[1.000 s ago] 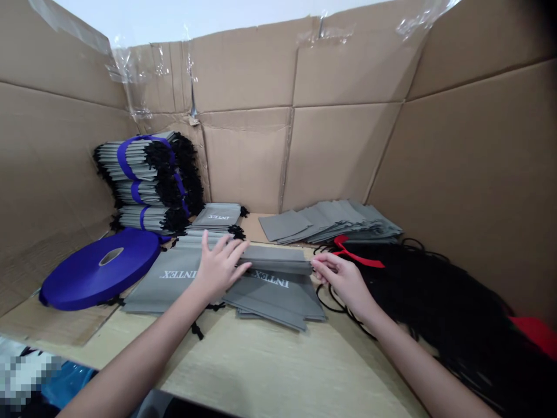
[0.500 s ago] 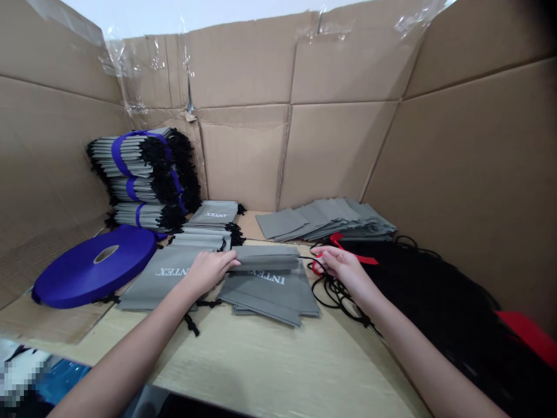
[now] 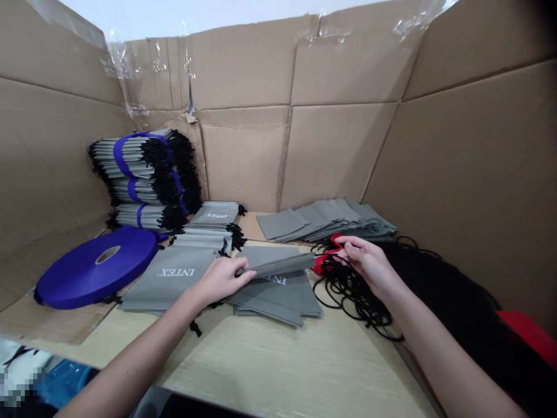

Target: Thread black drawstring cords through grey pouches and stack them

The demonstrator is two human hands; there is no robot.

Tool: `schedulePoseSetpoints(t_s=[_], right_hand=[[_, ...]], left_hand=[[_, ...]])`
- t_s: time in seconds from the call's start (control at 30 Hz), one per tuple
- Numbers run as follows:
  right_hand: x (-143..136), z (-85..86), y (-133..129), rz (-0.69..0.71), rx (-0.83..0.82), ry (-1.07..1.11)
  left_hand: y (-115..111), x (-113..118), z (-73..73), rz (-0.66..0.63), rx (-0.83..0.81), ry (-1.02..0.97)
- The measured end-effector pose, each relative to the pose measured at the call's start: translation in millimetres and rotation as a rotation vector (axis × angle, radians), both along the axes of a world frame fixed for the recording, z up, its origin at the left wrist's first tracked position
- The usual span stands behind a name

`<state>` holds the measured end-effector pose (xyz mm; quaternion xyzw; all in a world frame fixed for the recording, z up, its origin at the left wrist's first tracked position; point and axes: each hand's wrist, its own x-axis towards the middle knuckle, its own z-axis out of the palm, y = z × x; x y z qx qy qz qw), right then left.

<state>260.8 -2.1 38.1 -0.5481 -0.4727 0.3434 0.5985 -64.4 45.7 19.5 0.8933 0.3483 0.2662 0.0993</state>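
My left hand (image 3: 224, 278) is closed around the near end of a grey fabric bag (image 3: 285, 264), held flat and slightly tilted above other grey bags printed INTEX (image 3: 270, 302). At the bag's right end, a thin black cord (image 3: 327, 253) runs toward my right hand (image 3: 368, 261). The right thumb and fingers pinch together on this cord; its exact end is hidden by the fingertips. Beside and under that hand lie looped black cords (image 3: 348, 290) with a red ribbon (image 3: 319, 265) among them.
Finished INTEX bags with black cords (image 3: 174, 278) lie on the left. Behind them stand bundles strapped in purple (image 3: 130, 168), beside a purple ribbon roll (image 3: 78, 273). Plain grey pieces (image 3: 322, 219) lie at the back. Cardboard walls (image 3: 243, 157) surround the table (image 3: 278, 366).
My right hand has moved right and slightly up, away from the bag's end. The held bag has tilted and its right end shifted right; my left hand moved slightly right and down.
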Motion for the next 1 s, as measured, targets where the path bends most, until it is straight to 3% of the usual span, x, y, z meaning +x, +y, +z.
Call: schedulePoseSetpoints(t_s=[0.2,0.43,0.57,0.7,0.83,1.0], right_hand=[[2.9,-5.0,1.2,0.010,0.035,0.060],[0.5,-5.8,-2.1,0.040,0.004,-0.003],[-2.1,-5.2,2.2,0.027,-0.004,-0.017],[-4.4,-4.3,11.7,0.019,-0.042,0.103],[-0.4,4.9,20.6,-0.004,-0.054,0.207],[7.4,30.2,38.9,0.018,-0.084,0.168]], left_hand=[[-2.3,-8.1,4.1,0.069,0.049,-0.077],[-3.6,-12.7,10.1,-0.011,0.067,-0.050],[3.2,-16.3,17.7,-0.121,0.033,-0.016],[14.6,-18.2,27.1,0.017,0.227,-0.063],[28.4,-17.7,40.0,0.015,0.423,-0.047],[49.1,-11.6,45.5,-0.145,0.269,-0.101]])
